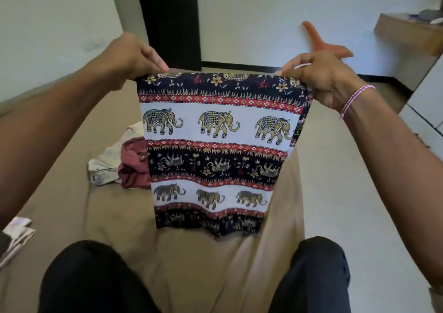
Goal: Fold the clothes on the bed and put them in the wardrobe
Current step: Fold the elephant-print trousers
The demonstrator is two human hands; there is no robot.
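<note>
Head cam view here. We're looking down at a folded piece of fabric with rows of elephants in black, white and red bands (215, 145), held up in the air by its top edge over a bed with a plain tan sheet (96, 212).

The left hand (134, 54) pinches the top left corner between curled fingers and thumb. The right hand (326, 78) grips the top right corner, where the cloth bunches up a bit, but two of its fingers (309, 31) stick out straight, away from the fabric. We also see a pink and white braided bracelet (357, 99) on the right wrist.

The fabric hangs down flat between the two hands, and its lower edge ends up near the person's knees in black trousers (91, 276). We can't tell if the hem actually touches the sheet.

On the bed, to the left and partly behind the hanging fabric, a crumpled maroon garment (133, 164) lies right against a rumpled cream garment (105, 161). At the near left edge there's a whitish folded cloth (16, 236), well apart from that pile.

Far side of the room: a dark door (172, 20) in the pale wall, and off to the far right a brown wooden shelf (407, 32) with a few small things on it, too blurry to name.
</note>
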